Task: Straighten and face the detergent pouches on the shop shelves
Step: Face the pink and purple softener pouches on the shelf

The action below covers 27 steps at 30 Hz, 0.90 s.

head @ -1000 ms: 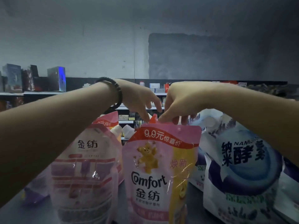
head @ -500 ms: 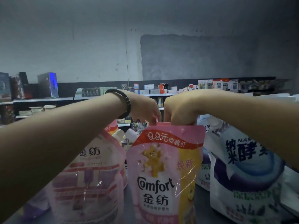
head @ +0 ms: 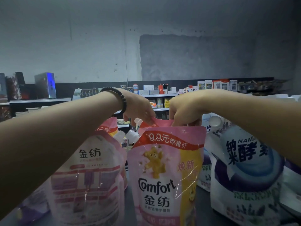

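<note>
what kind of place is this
Most likely a small shop. The pink plastic Comfort pouch carries a red price banner, a white and purple detergent pouch stands beside it, and the long wall shelf behind holds rows of small boxed goods.

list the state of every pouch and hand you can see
Comfort pouch, upright, front facing out
rear pink pouch, top held by both hands
left pink pouch, upright, facing out
blue-white pouch, upright, label facing out
left hand, pinching rear pink pouch top
right hand, gripping rear pink pouch top
</note>
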Available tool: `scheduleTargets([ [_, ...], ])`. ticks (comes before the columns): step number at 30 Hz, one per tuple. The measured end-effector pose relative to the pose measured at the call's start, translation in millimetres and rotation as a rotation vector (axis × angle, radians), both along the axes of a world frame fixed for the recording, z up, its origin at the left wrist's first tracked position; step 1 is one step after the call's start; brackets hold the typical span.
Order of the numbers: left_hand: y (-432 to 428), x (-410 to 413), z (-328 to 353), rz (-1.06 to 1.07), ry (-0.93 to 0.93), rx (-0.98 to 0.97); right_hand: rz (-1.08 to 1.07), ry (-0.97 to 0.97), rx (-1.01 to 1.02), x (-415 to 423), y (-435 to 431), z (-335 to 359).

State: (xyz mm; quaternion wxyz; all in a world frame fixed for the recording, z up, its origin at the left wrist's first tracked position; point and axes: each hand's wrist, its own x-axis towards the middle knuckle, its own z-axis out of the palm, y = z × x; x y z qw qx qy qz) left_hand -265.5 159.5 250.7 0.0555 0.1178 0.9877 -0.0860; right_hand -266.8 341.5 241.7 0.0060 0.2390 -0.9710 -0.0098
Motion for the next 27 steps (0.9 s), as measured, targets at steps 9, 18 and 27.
scheduleTargets([
  [9,-7.7,6.7,3.0,0.01,-0.053,-0.037,-0.042,0.064,0.025,-3.9,4.4,-0.5],
  [18,-6.7,21.7,8.8,0.059,-0.177,0.056,0.0,0.131,0.103,7.8,7.1,2.4],
  [27,5.3,31.4,10.3,0.047,-0.28,0.113,0.002,0.103,0.152,16.9,18.3,8.2],
])
